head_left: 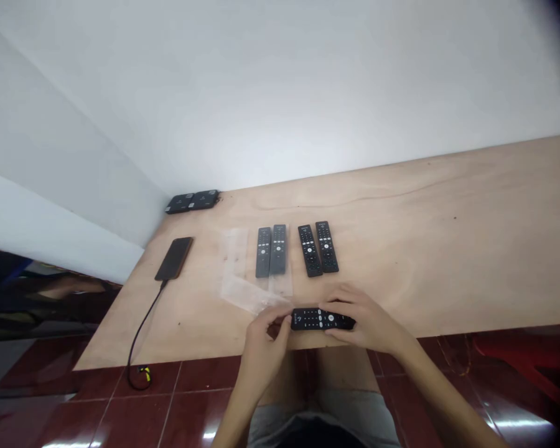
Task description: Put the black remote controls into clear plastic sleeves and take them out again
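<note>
A black remote (308, 318) lies sideways near the front edge of the wooden table, buttons facing up. My right hand (354, 317) grips its right end between thumb and fingers. At its left end, my left hand (268, 333) has its thumb and fingertips closed at the corner, beside a clear plastic sleeve (247, 292). Beyond my hands lie two bare black remotes (310, 252) side by side. Left of them, two more remotes (278, 252) look greyish under clear plastic.
A phone (174, 258) with a black cable (140, 330) hanging over the front edge is on the left. Two flat black boxes (203, 200) rest at the back left corner by the wall. A red object (518, 361) stands below the table at right.
</note>
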`<state>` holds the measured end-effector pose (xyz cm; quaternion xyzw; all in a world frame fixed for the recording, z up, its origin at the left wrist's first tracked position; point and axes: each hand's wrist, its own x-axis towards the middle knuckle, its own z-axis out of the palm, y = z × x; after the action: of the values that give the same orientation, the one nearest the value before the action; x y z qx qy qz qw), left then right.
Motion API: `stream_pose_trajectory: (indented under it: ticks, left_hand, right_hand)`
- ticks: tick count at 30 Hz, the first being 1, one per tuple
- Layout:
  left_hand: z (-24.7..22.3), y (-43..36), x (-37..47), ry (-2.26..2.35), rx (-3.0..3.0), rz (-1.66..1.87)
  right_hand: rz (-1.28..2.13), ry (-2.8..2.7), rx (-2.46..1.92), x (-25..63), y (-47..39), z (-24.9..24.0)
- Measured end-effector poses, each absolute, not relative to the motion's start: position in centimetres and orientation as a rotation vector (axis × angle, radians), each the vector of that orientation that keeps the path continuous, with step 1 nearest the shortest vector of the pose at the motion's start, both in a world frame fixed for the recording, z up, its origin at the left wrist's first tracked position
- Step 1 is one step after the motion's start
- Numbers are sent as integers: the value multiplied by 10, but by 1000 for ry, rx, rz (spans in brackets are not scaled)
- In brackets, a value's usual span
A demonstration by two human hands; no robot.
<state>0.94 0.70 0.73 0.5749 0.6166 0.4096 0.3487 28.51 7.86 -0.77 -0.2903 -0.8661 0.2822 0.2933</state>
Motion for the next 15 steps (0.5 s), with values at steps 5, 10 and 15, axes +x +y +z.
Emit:
stream_pose_trajectory:
  ticks: [5, 10, 15]
  left_hand:
    - [10, 7, 0, 1466, 1595, 1007]
    - [22, 16, -18, 1318, 1840, 840]
    - [24, 23, -26, 1267, 2025, 734]
  right_hand:
    - [748, -2294, -779, 286, 79, -11]
    - [723, -2306, -778, 287, 78, -13]
    - [703, -2309, -793, 284, 77, -13]
